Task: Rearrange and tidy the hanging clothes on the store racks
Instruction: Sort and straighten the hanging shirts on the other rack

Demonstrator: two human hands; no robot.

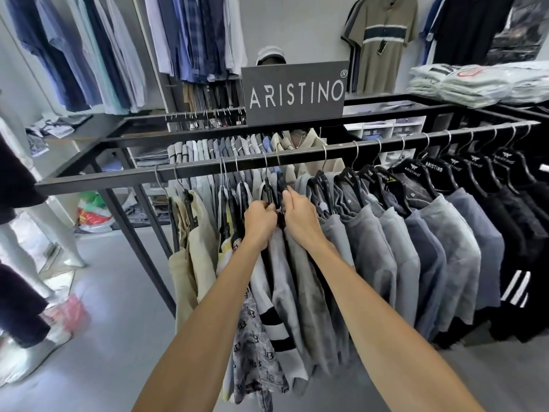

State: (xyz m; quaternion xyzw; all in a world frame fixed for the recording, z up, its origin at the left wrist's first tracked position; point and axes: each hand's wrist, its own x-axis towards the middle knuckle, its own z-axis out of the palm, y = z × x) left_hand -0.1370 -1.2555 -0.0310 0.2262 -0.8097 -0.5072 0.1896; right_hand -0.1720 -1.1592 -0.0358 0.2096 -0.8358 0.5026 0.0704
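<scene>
A black metal rack rail [118,175] runs across the view with shirts on black hangers. Beige garments [190,257] hang at the left end, grey shirts [368,242] in the middle and black ones [523,221] at the right. My left hand [260,217] grips a black hanger [268,190] carrying a white shirt with black stripes [274,307]. Right beside it, my right hand [300,217] holds the neighbouring hanger [281,182] of a grey shirt [309,292]. Both hands sit close together just below the rail.
A grey brand sign [294,93] stands on the rack top. A second rail behind holds folded trousers [225,147]. Wall racks carry blue shirts [190,34]. Folded packs [481,81] lie back right. A mannequin [26,233] and bags [92,215] stand on the floor at left.
</scene>
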